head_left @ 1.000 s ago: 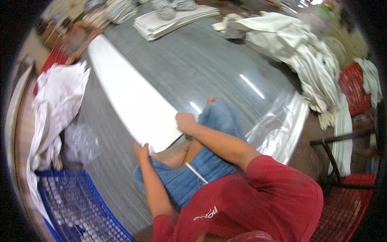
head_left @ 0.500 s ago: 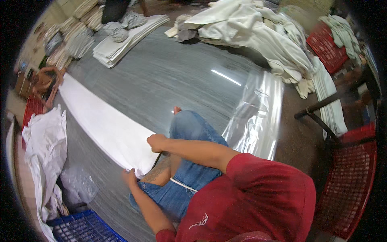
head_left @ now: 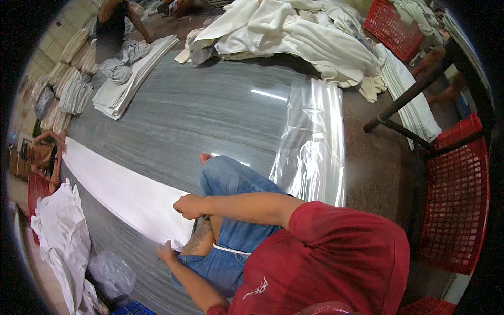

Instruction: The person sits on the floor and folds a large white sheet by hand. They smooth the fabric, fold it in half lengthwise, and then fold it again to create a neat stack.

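A long white folded cloth (head_left: 121,189) lies stretched across the grey floor (head_left: 210,110). Its near end is by my knee in blue jeans (head_left: 231,184). My right hand (head_left: 188,206) pinches the upper corner of that end. My left hand (head_left: 167,252) presses the lower corner against the floor. At the cloth's far end, at the left rim, another person (head_left: 44,157) crouches; whether they hold the cloth I cannot tell.
A clear plastic sheet (head_left: 312,142) lies to my right. Heaped white cloths (head_left: 294,37) and folded stacks (head_left: 126,79) sit at the back. Red crates (head_left: 457,194) and a dark metal leg (head_left: 415,89) stand right. Loose white cloth (head_left: 63,241) and a plastic bag (head_left: 110,273) lie left.
The view has swung, so the blue crate has slid almost out at the bottom left. Both hands stay on the cloth's near end.
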`<state>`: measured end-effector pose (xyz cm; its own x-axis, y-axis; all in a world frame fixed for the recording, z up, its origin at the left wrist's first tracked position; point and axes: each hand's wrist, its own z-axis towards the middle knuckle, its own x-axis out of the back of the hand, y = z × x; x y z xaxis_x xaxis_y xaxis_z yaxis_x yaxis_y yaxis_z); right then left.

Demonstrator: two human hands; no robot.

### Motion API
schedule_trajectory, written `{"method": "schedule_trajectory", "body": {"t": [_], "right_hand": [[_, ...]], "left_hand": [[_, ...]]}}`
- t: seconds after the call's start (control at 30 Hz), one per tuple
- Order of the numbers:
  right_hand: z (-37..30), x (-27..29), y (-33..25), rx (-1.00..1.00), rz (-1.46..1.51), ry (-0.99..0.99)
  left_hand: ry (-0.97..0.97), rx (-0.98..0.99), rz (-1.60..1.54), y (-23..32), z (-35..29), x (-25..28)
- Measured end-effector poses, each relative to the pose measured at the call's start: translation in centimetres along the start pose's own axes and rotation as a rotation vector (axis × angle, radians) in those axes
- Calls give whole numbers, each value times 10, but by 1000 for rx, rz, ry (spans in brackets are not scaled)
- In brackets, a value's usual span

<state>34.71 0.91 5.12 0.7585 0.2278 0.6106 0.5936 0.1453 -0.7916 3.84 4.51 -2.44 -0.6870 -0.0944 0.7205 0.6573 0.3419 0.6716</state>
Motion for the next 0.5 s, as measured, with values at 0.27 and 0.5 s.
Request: {"method": "schedule_trajectory", "body": {"t": [0.27,0.5], "right_hand": [[8,-9,-2,10,-156,-125],[7,-12,5,5,-164,-99]], "left_hand": [[8,15,-34,-26,12,4],[21,-3,-2,-19,9,-3]]}}
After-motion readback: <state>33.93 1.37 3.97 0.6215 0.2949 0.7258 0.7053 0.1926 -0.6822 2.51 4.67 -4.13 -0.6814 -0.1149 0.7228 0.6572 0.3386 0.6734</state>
